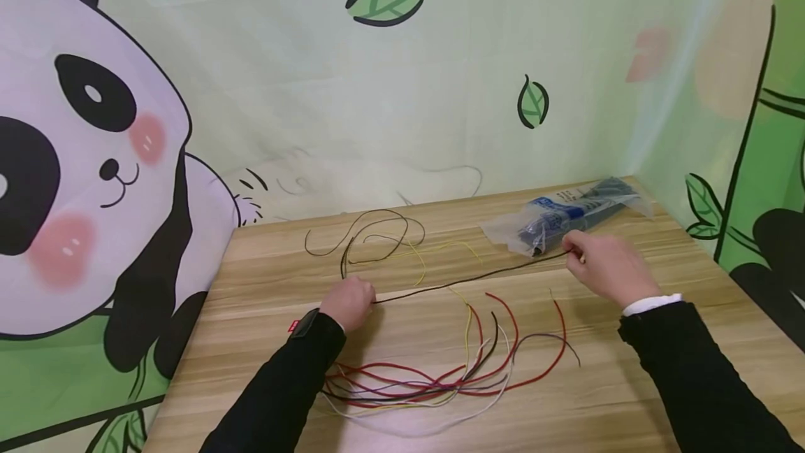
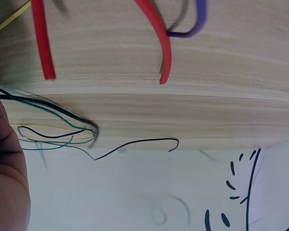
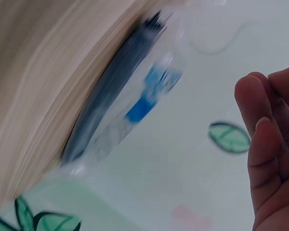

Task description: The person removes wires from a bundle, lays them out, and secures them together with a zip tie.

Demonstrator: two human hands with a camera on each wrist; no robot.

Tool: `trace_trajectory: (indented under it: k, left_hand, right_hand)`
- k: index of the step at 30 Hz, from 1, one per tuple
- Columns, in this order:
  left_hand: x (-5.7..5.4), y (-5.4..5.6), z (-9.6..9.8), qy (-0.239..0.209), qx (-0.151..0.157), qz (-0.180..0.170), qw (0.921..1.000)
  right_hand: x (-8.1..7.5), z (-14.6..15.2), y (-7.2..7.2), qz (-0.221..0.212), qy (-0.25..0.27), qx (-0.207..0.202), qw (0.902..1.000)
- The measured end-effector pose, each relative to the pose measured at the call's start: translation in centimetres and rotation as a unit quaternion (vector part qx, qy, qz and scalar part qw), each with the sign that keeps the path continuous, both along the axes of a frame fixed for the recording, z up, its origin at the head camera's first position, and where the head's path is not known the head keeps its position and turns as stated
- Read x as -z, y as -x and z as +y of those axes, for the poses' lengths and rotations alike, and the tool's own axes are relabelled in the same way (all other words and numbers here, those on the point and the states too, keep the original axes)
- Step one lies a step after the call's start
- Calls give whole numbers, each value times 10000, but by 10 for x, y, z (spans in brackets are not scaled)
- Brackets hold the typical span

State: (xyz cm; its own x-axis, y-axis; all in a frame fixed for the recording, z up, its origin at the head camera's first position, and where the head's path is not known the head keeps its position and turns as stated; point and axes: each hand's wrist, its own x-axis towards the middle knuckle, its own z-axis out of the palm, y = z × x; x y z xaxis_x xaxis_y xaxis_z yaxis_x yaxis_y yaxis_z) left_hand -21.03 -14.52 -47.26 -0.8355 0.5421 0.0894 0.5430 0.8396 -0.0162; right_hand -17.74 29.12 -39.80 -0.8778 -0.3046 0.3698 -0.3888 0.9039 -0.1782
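No txt can be read for certain. Clear plastic bag [image 1: 604, 205] of dark, slim strips, at far R of the pale wood-grain tabletop [image 1: 264, 285], has blue-and-white printing [image 1: 556, 210] w/ small dark lines alongside; too small & blurry to make out letters. R wrist view shows same bag's bright blue band [image 3: 141, 109] plus a blue-and-white patch [image 3: 161, 79] next to it, letters smeared. Tiny red tag [image 1: 293, 326] beside the black wrist strap [image 1: 306, 324], person's L arm, carries pale marks, also illegible.
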Motion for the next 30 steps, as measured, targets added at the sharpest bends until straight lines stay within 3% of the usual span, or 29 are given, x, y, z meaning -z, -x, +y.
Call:
trace_trajectory:
  k: [9,13,19,24,30]
  left_hand:
    - [0,-1,1,-43,-40,-60,10000]
    - [2,-1,0,37,21,62,10000]
    - [3,-1,1,86,90,200,9997]
    - [7,-1,0,69,141,225,9996]
    - [-1,-1,2,-463,12,348,9983]
  right_hand:
    - [-9,59,-10,516,78,483,9975]
    - [-14,78,-17,473,86,881,9949]
    - [-20,91,-24,409,122,1364,9897]
    - [-22,95,-24,647,143,1384,9882]
    - [-28,96,-27,752,438,1650,9825]
